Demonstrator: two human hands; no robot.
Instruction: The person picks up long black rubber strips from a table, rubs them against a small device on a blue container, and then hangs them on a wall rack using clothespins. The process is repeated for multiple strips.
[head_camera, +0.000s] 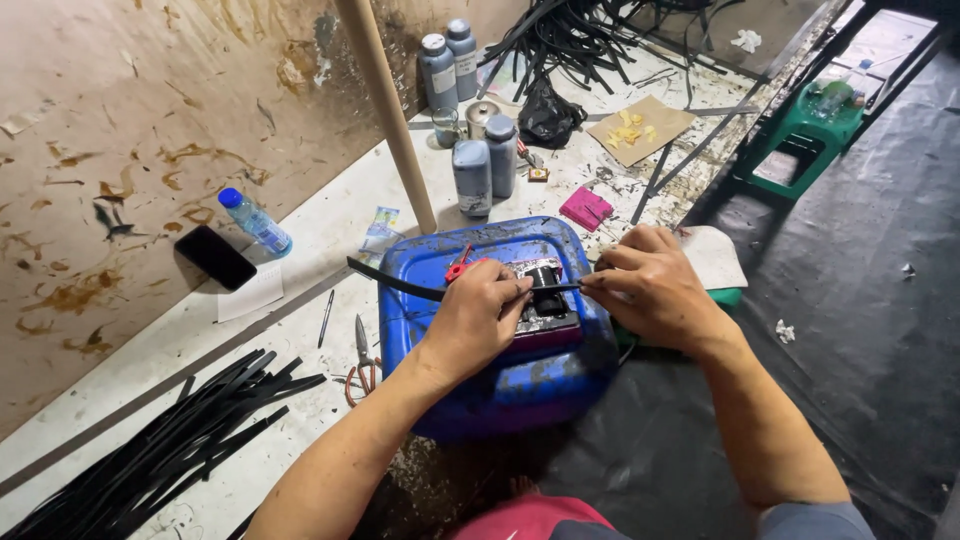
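A blue plastic drum (470, 385) lies on its side in front of me, smeared with black. My left hand (478, 318) and my right hand (645, 285) both pinch a long thin black strip (395, 281) that stretches across the top of the drum. Between the hands the strip passes over a small metal device with a black roller (545, 300) fixed on the drum. A red clip-like part (458, 268) sits just left of my left fingers.
A pile of black strips (170, 450) lies at lower left and a tangle (575, 35) at the back. Grey bottles (485, 165), a blue-capped water bottle (255, 222), a black phone (215, 257), scissors (362, 360), a wooden pole (390, 110) and a green stool (805, 135) surround the drum.
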